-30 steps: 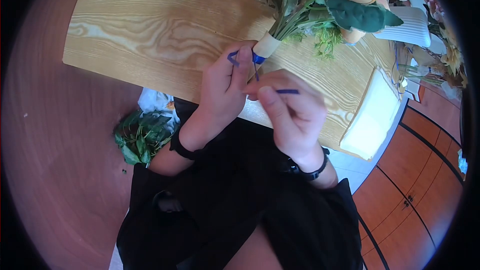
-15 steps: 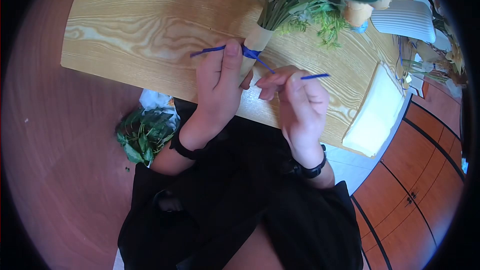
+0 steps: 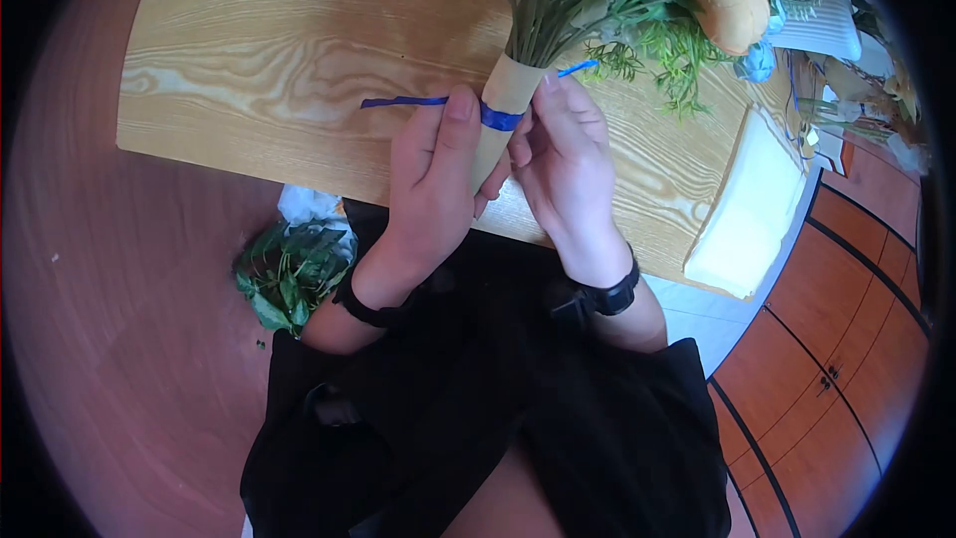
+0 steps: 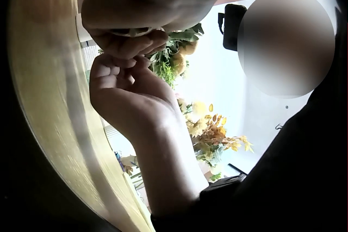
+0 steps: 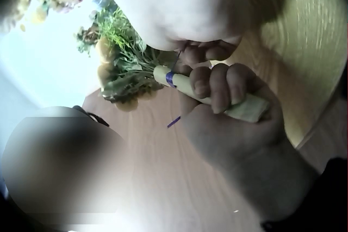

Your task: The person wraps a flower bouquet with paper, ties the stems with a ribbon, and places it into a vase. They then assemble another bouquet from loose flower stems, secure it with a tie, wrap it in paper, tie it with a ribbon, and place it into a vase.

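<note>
My left hand [image 3: 433, 169] grips the paper-wrapped stem handle [image 3: 511, 87] of a bouquet of artificial flowers. In the right wrist view its fingers curl round the tan wrap [image 5: 253, 108]. A blue ribbon [image 3: 499, 118] circles the wrap. One ribbon tail passes under the left thumb and sticks out to the left. Close beside the handle, my right hand [image 3: 578, 159] pinches the other tail, whose tip shows beyond the thumb. Peach blooms [image 3: 732, 5] and green leaves fan out above the wrap. The left wrist view shows both hands' fingertips close together, with most of the handle hidden.
A white folded sheet [image 3: 747, 204] lies at the table's right side. More artificial flowers and a white ribbed container [image 3: 822, 20] stand at the upper right. Cut green leaves [image 3: 289, 274] and a plastic bag are below the table's front edge. Orange cabinets [image 3: 827, 319] are at the right.
The right hand has moved from apart on the right up against the handle, still holding its ribbon tail. The ribbon now lies flat round the wrap; its left tail is straighter.
</note>
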A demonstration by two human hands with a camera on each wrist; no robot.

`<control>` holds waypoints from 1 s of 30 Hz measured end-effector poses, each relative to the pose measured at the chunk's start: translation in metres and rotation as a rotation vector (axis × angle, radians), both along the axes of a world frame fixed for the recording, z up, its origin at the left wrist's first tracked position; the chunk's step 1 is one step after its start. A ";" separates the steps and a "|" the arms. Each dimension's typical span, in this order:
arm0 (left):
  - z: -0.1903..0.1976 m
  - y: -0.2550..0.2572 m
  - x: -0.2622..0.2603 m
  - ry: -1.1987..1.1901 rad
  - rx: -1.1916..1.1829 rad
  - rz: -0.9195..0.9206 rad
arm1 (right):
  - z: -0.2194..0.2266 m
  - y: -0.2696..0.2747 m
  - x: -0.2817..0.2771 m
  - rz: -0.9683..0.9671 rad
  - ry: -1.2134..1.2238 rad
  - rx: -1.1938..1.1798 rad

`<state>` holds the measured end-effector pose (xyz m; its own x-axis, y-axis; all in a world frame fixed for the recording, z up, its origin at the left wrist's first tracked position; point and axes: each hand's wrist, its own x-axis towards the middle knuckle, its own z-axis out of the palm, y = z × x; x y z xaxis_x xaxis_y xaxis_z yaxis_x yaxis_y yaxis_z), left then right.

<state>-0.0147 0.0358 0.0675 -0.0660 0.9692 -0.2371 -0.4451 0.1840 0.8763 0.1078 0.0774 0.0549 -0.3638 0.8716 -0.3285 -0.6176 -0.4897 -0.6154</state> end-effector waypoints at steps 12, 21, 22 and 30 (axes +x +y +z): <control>-0.002 -0.009 0.001 -0.062 -0.003 -0.091 | -0.008 0.009 -0.016 0.132 -0.167 0.045; 0.008 -0.009 0.003 -0.174 -0.027 -0.115 | -0.019 0.016 -0.022 0.218 0.186 -0.166; 0.009 -0.008 0.004 -0.175 -0.027 -0.116 | -0.020 0.017 -0.022 0.239 0.181 -0.200; 0.004 -0.011 -0.005 -0.108 0.033 -0.113 | 0.010 0.003 -0.027 0.161 -0.245 -0.179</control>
<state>-0.0196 0.0246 0.0717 0.0682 0.9764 -0.2050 -0.5148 0.2104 0.8311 0.0805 0.0803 0.0646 -0.3836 0.7298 -0.5659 -0.3678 -0.6828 -0.6313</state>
